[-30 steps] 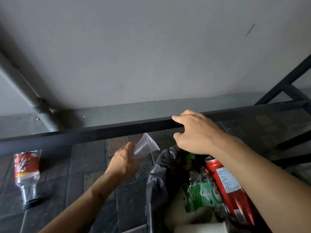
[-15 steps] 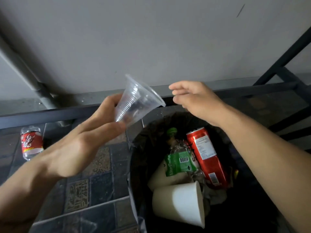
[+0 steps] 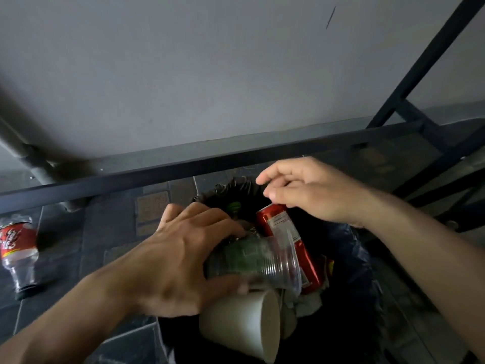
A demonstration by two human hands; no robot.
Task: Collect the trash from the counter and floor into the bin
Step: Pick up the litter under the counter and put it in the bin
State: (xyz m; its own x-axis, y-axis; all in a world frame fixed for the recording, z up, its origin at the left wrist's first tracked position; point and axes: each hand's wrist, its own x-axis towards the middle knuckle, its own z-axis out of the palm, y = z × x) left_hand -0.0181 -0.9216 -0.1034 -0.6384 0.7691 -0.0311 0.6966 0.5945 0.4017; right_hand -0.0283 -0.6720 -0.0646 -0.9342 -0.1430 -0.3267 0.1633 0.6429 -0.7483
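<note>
My left hand (image 3: pixel 178 261) grips a clear plastic cup (image 3: pixel 262 264), held on its side over the mouth of the black-lined bin (image 3: pixel 351 248). Inside the bin lie a red can (image 3: pixel 288 237), a white paper cup (image 3: pixel 244 327) and some green wrapping seen through the clear cup. My right hand (image 3: pixel 312 193) hovers above the bin's far rim with its fingers loosely curled and nothing in it. A plastic bottle with a red label (image 3: pixel 17 253) lies on the tiled floor at the far left.
A dark metal bar (image 3: pixel 183 166) of a table frame crosses the view just beyond the bin, with slanted frame legs (image 3: pixel 420 74) at the right. A grey wall rises behind, and a pipe (image 3: pixel 29 158) runs down at the left.
My left hand has brought the clear cup down from in front of the wall to just above the trash in the bin. My right hand has stayed near the bin's far rim.
</note>
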